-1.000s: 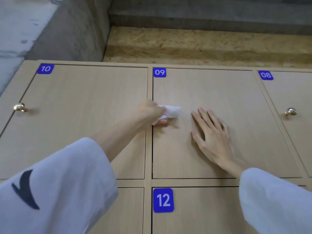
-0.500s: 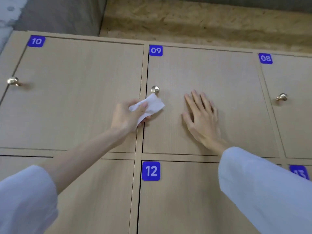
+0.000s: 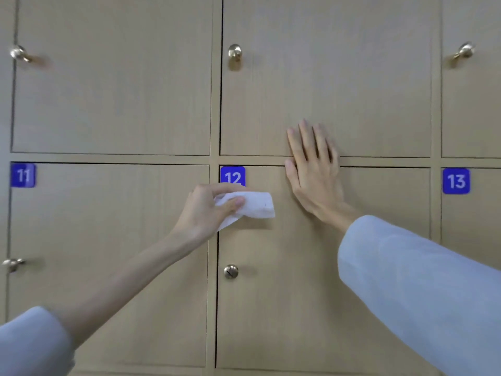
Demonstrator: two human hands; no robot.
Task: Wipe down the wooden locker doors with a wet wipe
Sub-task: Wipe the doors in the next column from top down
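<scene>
My left hand (image 3: pixel 206 210) grips a folded white wet wipe (image 3: pixel 250 204) at the upper left of the light wooden door marked 12 (image 3: pixel 284 308), just under its blue number label (image 3: pixel 232 176). My right hand (image 3: pixel 314 169) lies flat with straight fingers across the frame strip between door 12 and the door above it (image 3: pixel 339 77). Door 11 (image 3: pixel 108 240) is to the left and door 13 (image 3: pixel 471 226) to the right.
Brass knobs stick out from the doors: one on door 12 (image 3: pixel 231 271), one on the door above (image 3: pixel 234 53), others at the left (image 3: pixel 17 53) and right (image 3: pixel 465 51) edges. My pale sleeves cover the lower corners of the view.
Both hands have moved down the locker front from door 09 to door 12. The wipe now sits below the 12 label; the right hand straddles the gap between the two doors.
</scene>
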